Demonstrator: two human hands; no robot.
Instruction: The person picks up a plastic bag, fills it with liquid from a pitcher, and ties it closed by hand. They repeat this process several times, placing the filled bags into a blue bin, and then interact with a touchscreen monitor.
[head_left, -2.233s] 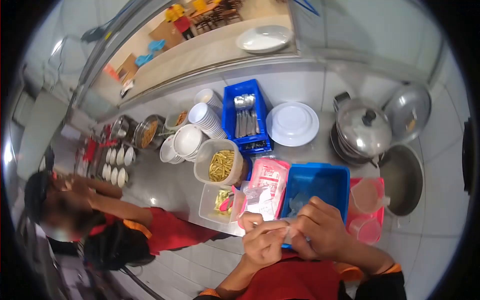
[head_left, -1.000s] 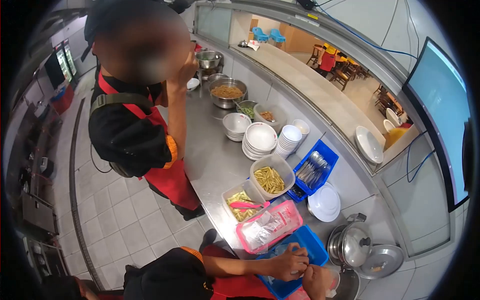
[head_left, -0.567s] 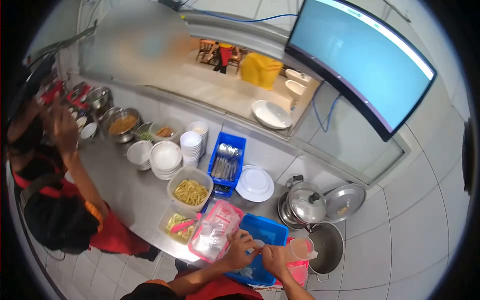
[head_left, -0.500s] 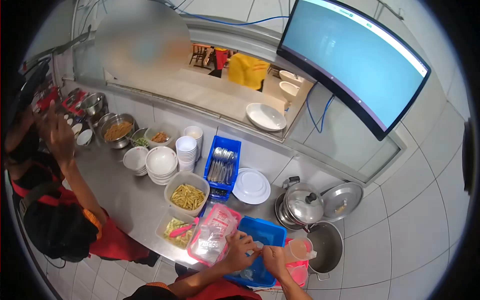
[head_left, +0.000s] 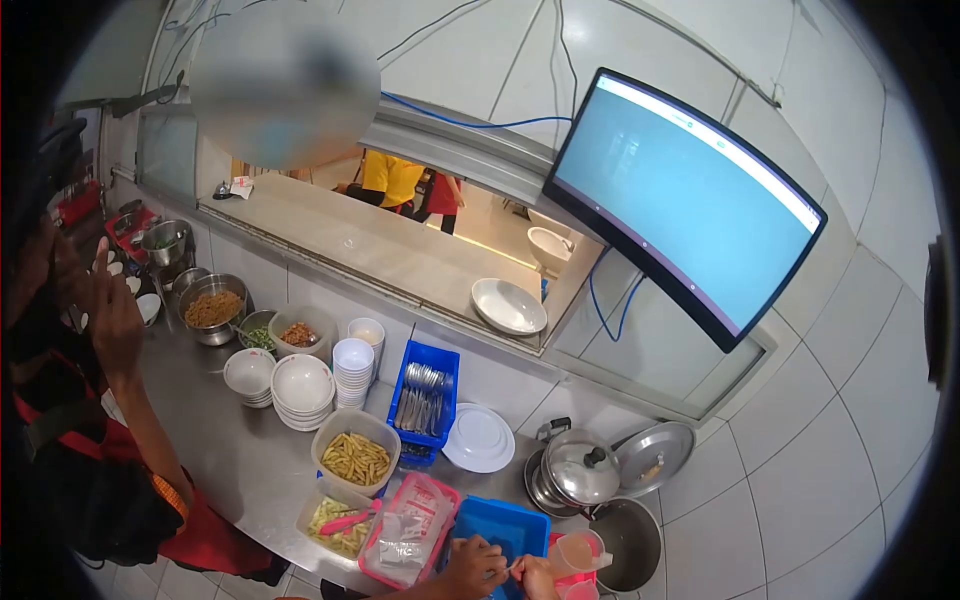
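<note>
Over the blue tub (head_left: pixel 505 518), my left hand (head_left: pixel 476 568) and my right hand (head_left: pixel 535 577) come close together with their fingers closed. A small pale piece, perhaps thin plastic, is pinched between them; its shape is too small to make out. Left of the tub lies a pink tray (head_left: pixel 445 500) with printed plastic packs (head_left: pixel 410 530) in it. To the right stand clear measuring jugs (head_left: pixel 575 553) on something pink. Further left, pink tongs (head_left: pixel 350 520) rest in a container of pale cut vegetables (head_left: pixel 330 515), below a tub of yellow-green pieces (head_left: pixel 355 459).
A co-worker (head_left: pixel 120 400) stands at the left with a raised hand. Stacked bowls (head_left: pixel 302 388), a blue cutlery basket (head_left: pixel 425 395), white plates (head_left: pixel 479 438) and a lidded pot (head_left: pixel 582 467) line the wall. A large pot (head_left: pixel 628 545) stands right. A monitor (head_left: pixel 690 205) hangs above.
The view has swung toward the monitor and tilted up, so the counter and my hands sit lower in the picture. My hands stay together over the blue tub.
</note>
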